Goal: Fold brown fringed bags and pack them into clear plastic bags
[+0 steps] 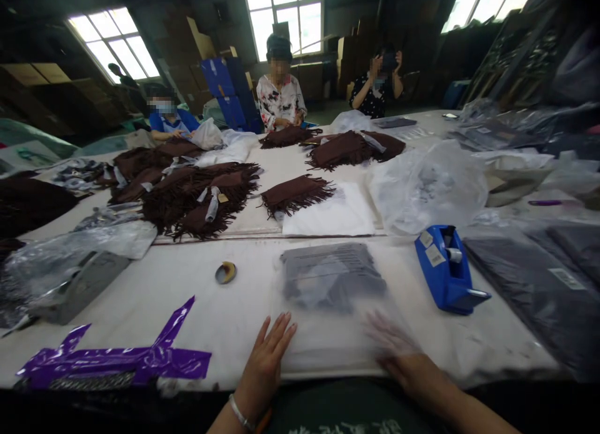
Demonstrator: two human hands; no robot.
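Note:
A clear plastic bag with a folded grey garment inside lies on the white table right in front of me. My left hand lies flat on the bag's near left edge, fingers stretched out. My right hand rests on the bag's near right corner, fingers spread but smeared by motion. Neither hand holds anything.
A blue tape dispenser stands right of the bag. Purple tape strips lie at the near left, with a small round object further up. Brown fringed garments, plastic bags and packed grey garments cover the table. Three people work at the far side.

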